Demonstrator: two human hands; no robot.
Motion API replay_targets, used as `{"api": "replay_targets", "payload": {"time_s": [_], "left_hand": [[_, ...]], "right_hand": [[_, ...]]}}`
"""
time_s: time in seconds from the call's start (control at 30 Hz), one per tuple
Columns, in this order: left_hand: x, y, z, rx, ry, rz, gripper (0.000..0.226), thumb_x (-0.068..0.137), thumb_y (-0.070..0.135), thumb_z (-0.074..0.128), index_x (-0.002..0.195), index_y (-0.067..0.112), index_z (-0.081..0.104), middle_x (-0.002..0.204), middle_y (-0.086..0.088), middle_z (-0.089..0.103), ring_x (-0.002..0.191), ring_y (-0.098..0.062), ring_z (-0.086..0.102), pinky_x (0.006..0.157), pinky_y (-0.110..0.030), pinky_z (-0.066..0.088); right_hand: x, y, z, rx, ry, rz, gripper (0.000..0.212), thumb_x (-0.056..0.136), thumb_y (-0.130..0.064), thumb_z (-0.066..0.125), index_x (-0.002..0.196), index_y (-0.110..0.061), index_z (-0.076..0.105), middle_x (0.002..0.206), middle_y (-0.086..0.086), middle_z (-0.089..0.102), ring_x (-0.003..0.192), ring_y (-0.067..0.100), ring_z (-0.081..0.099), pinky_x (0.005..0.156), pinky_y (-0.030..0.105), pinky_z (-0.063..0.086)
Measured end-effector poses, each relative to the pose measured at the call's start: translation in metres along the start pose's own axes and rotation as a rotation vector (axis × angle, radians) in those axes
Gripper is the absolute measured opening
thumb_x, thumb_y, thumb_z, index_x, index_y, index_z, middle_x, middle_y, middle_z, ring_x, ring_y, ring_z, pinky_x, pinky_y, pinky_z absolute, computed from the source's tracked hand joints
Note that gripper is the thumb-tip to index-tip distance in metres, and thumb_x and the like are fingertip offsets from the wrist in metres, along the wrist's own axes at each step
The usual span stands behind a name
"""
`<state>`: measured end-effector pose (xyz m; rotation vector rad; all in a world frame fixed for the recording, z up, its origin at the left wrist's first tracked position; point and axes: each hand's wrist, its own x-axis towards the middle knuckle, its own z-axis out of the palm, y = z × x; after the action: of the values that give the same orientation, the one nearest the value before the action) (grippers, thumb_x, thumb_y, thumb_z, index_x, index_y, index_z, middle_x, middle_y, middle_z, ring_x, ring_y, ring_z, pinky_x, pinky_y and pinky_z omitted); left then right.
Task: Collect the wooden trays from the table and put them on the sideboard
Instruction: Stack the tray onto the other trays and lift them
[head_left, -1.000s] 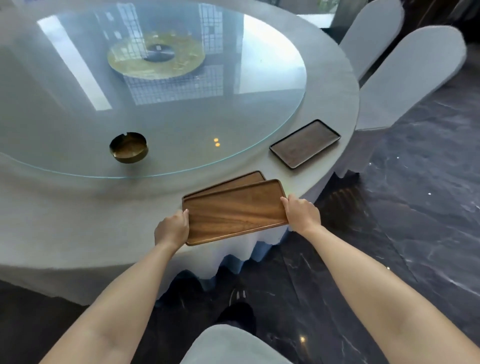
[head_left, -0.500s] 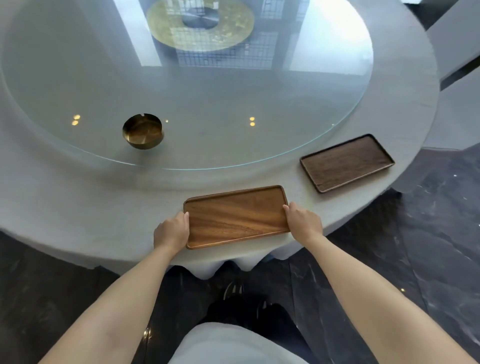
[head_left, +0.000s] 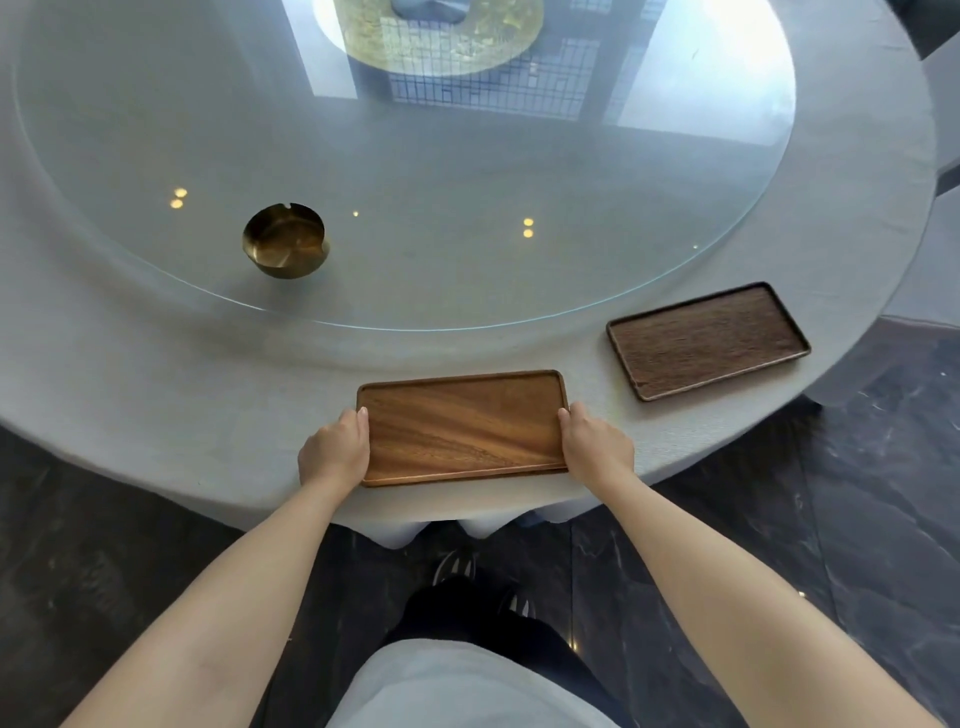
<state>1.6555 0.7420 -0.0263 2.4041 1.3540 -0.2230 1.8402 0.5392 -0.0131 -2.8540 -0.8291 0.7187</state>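
A round table (head_left: 156, 395) draped in grey cloth stands on dark marble floor, with a glass turntable (head_left: 467, 182) carrying a brass ashtray (head_left: 285, 241). At the near edge, a light wooden tray (head_left: 462, 426) is gripped at its short ends by the left hand (head_left: 335, 449) and right hand (head_left: 597, 447). A dark wooden tray (head_left: 707, 340) lies near the right edge, apart.

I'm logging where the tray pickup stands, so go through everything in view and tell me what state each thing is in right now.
Light wooden tray: empty, at the table edge, gripped at both short ends.
Left hand: closed on the tray's left end.
Right hand: closed on the tray's right end.
Dark wooden tray: empty, flat on the tablecloth, untouched.
Brass ashtray: upright and empty on the glass turntable.
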Motion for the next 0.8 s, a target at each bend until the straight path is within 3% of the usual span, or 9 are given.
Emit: {"api": "replay_targets", "payload": {"time_s": [0.13,0.27,0.37,0.47,0.53,0.67,0.8], "left_hand": [[0.002,0.002,-0.002,-0.031,-0.028,-0.049,0.057,0.100,0.037,0.019,0.097,-0.004,0.060,0.102,-0.021,0.066,0.095,-0.038,0.060,0.070,-0.034,0.038],[-0.001,0.004,-0.002,-0.014,-0.012,-0.030,0.049,0.100,0.036,0.021,0.083,0.001,0.052,0.096,-0.022,0.066,0.075,-0.030,0.052,0.065,-0.032,0.035],[-0.001,0.004,0.000,-0.034,0.012,-0.026,0.046,0.100,0.036,0.023,0.078,0.004,0.047,0.085,-0.021,0.064,0.071,-0.029,0.052,0.062,-0.034,0.037],[-0.002,0.009,0.002,-0.078,0.018,-0.012,0.045,0.100,0.036,0.024,0.074,0.005,0.045,0.083,-0.023,0.066,0.070,-0.033,0.055,0.063,-0.037,0.042],[-0.001,0.018,0.002,-0.085,0.018,0.004,0.046,0.100,0.036,0.024,0.074,0.004,0.046,0.084,-0.024,0.067,0.074,-0.036,0.059,0.064,-0.038,0.046],[0.007,0.053,-0.002,-0.108,0.011,0.028,0.056,0.100,0.038,0.023,0.089,-0.004,0.059,0.094,-0.026,0.068,0.089,-0.041,0.063,0.077,-0.042,0.050],[0.014,0.104,-0.003,-0.097,0.020,0.043,0.057,0.100,0.038,0.022,0.099,-0.004,0.061,0.104,-0.028,0.067,0.098,-0.043,0.061,0.083,-0.042,0.048]], "right_hand": [[0.003,-0.003,0.000,0.069,-0.043,0.052,0.044,0.101,-0.040,0.018,0.106,-0.006,0.046,0.105,0.018,0.066,0.093,0.035,0.061,0.069,0.036,0.038],[0.008,-0.003,-0.003,0.138,-0.095,0.083,0.051,0.100,-0.042,0.020,0.111,-0.002,0.051,0.112,0.019,0.063,0.103,0.037,0.058,0.079,0.040,0.042],[0.011,0.004,-0.002,0.202,-0.115,0.099,0.053,0.100,-0.043,0.021,0.103,-0.004,0.055,0.106,0.017,0.063,0.103,0.036,0.057,0.077,0.037,0.038],[0.009,0.013,-0.004,0.253,-0.097,0.097,0.044,0.100,-0.043,0.021,0.088,-0.010,0.048,0.092,0.011,0.056,0.101,0.035,0.058,0.074,0.034,0.035],[0.008,0.020,-0.010,0.270,-0.084,0.091,0.041,0.100,-0.041,0.021,0.086,-0.010,0.044,0.098,0.015,0.060,0.100,0.036,0.057,0.074,0.035,0.035],[0.012,0.044,-0.034,0.285,-0.023,0.080,0.037,0.101,-0.040,0.021,0.088,-0.011,0.040,0.108,0.021,0.063,0.101,0.038,0.057,0.075,0.038,0.039],[0.028,0.081,-0.060,0.288,0.058,0.092,0.035,0.101,-0.039,0.021,0.087,-0.010,0.037,0.104,0.022,0.065,0.098,0.038,0.058,0.070,0.037,0.036]]}}
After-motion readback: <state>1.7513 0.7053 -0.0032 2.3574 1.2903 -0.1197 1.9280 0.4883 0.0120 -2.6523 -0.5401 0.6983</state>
